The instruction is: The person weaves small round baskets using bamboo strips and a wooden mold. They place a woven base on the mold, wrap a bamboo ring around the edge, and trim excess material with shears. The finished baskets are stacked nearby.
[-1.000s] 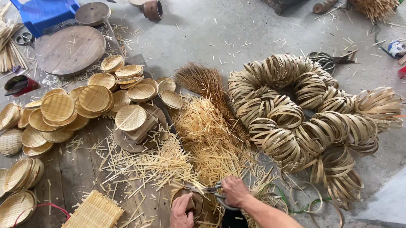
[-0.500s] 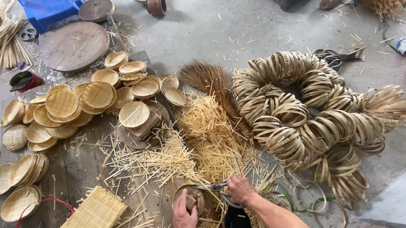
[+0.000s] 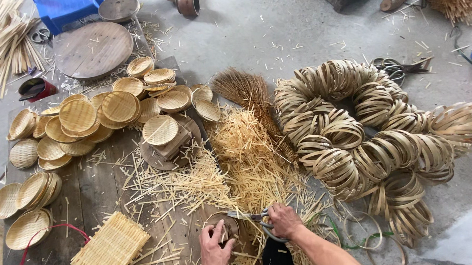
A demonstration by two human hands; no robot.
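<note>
Gripped in the right hand [image 3: 283,220], a pair of scissors [image 3: 249,216] points leftward, its blades lying nearly level and aimed at a small round bamboo hoop [image 3: 222,229]. That hand is clenched through the handles; whether the blades are parted or closed is too small to tell. The left hand [image 3: 215,249] comes up from below and grasps the hoop's near rim, fingers curled over it, so the hoop sits just left of the scissor tips, touching or nearly so. Both hands work at the near edge of a dark wooden floor board [image 3: 94,187], close together, the right slightly farther from the wearer. The scissors' long axis runs left to right across the hoop's top edge. Loose bamboo trimmings [image 3: 247,153] lie heaped just beyond the hands. Farther left, woven round lids [image 3: 78,116] are stacked; to the right, a large pile of bamboo rings [image 3: 362,138] rests on the concrete floor [image 3: 274,37].
</note>
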